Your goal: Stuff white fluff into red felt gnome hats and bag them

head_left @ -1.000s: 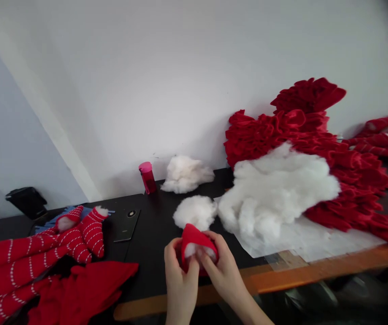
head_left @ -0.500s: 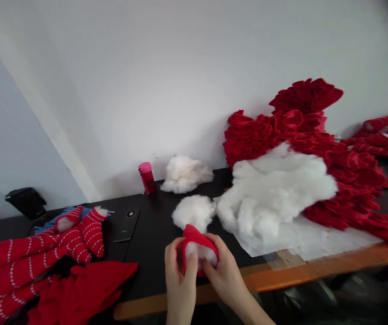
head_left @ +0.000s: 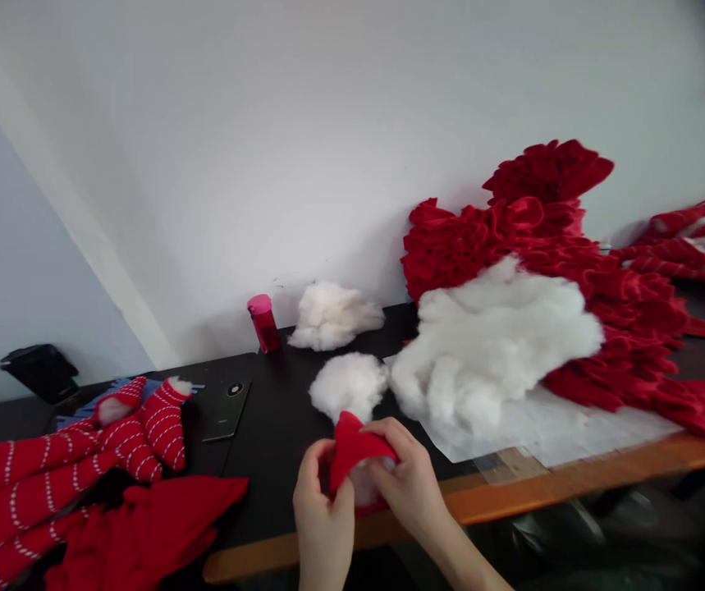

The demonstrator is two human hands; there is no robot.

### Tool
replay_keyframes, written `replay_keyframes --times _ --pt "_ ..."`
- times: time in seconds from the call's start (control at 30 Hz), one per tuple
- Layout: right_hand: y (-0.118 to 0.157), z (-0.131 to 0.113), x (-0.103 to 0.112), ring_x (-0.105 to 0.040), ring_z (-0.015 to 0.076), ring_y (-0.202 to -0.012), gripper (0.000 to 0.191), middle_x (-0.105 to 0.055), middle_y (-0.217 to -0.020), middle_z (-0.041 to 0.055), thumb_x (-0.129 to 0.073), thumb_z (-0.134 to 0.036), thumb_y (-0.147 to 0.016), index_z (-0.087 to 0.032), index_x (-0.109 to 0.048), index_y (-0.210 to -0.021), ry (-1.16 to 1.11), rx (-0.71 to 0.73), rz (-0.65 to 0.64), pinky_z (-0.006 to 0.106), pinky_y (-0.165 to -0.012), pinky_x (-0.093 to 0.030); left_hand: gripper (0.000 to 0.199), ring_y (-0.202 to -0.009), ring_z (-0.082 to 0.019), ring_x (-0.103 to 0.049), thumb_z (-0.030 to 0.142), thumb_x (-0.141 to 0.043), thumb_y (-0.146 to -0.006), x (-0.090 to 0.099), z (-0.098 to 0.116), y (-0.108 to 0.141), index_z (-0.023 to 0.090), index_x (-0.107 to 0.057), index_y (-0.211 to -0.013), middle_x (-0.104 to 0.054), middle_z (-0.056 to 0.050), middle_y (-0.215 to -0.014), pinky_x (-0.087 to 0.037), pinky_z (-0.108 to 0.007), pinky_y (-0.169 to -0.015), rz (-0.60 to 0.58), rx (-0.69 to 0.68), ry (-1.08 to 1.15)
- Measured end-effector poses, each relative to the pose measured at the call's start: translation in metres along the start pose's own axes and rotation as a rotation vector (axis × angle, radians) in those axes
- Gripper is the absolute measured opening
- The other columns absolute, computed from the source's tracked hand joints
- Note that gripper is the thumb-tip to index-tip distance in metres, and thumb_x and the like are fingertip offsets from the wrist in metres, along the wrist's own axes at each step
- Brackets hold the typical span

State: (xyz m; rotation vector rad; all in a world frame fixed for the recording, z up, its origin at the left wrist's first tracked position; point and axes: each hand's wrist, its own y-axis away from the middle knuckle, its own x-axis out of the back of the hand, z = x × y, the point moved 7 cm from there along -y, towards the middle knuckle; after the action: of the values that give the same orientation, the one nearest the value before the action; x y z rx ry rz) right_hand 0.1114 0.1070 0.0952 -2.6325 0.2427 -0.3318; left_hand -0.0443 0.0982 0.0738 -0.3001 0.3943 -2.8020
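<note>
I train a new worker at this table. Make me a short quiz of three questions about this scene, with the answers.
1. True or false: the left hand and the right hand both hold a red fabric piece with white filling in it.

2. What lies under the big heap of white stuffing?
A) A pale sheet
B) The black phone
C) The pink bottle

3. What pattern do the red fabric pieces at the left show?

Key: 1 true; 2 A; 3 white dashed stripes.
</note>
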Motion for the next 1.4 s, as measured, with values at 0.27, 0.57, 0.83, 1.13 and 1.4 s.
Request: replay_keyframes --times 0.27,0.57,0.83,1.13,1.4 --pt "0.009 0.013 0.005 -0.059 0.0177 -0.075 0.02 -0.065 -0.085 0.0019 -0.058 -0.028 -0.079 -0.021 -0.06 -0.098 -0.355 -0.264 0.004 0.026 -0.066 -0.047 0.031 -0.09 -0.026 -0.061 0.027 -0.063 -0.07 0.0 0.019 0.006 0.02 -0.059 -0.1 -0.063 -0.009 -0.098 -0.048 -0.037 -0.077 -0.067 0.048 0.073" --pt "0.0 -0.04 -0.003 -0.061 0.0178 -0.079 0.03 -0.064 -0.083 0.0019 -0.046 -0.006 -0.064 -0.021 -0.064 -0.082 -0.089 0.127 0.003 0.027 -0.072 -0.048 0.011 -0.076 -0.022 -0.06 0.019 -0.056 -0.073 0.001 0.04 -0.01 0.021 -0.062 -0.083 -0.065 -0.004 -0.081 -0.046 -0.033 -0.071 -0.045 -0.12 -0.112" --pt "-0.004 -0.007 0.002 -0.062 0.0224 -0.092 0.033 -0.065 -0.097 0.0052 -0.054 -0.019 -0.071 -0.02 -0.061 -0.103 -0.029 -0.048 0.026 0.032 -0.08 -0.049 0.01 -0.075 -0.021 -0.06 0.018 -0.054 -0.071 0.009 0.024 -0.015 0.021 -0.059 -0.079 -0.064 -0.003 -0.078 -0.046 -0.032 -0.07 0.024 -0.056 -0.084" --pt "-0.001 0.002 -0.008 -0.063 0.0214 -0.078 0.032 -0.069 -0.088 0.0039 -0.053 -0.02 -0.069 -0.019 -0.061 -0.1 -0.189 -0.221 0.015 0.031 -0.07 -0.049 0.038 -0.102 -0.024 -0.055 0.014 -0.054 -0.07 -0.002 0.028 -0.007 0.021 -0.054 -0.108 -0.058 -0.008 -0.108 -0.044 -0.039 -0.089 -0.095 -0.078 -0.073" --pt "-0.004 0.022 0.006 -0.058 0.0164 -0.063 0.028 -0.067 -0.076 0.0011 -0.061 -0.02 -0.064 -0.018 -0.061 -0.092 -0.474 -0.35 0.132 0.024 -0.056 -0.044 0.046 -0.096 -0.023 -0.057 0.02 -0.07 -0.063 0.005 0.0 -0.004 0.023 -0.057 -0.107 -0.058 -0.007 -0.106 -0.048 -0.036 -0.082 -0.032 0.138 0.346"
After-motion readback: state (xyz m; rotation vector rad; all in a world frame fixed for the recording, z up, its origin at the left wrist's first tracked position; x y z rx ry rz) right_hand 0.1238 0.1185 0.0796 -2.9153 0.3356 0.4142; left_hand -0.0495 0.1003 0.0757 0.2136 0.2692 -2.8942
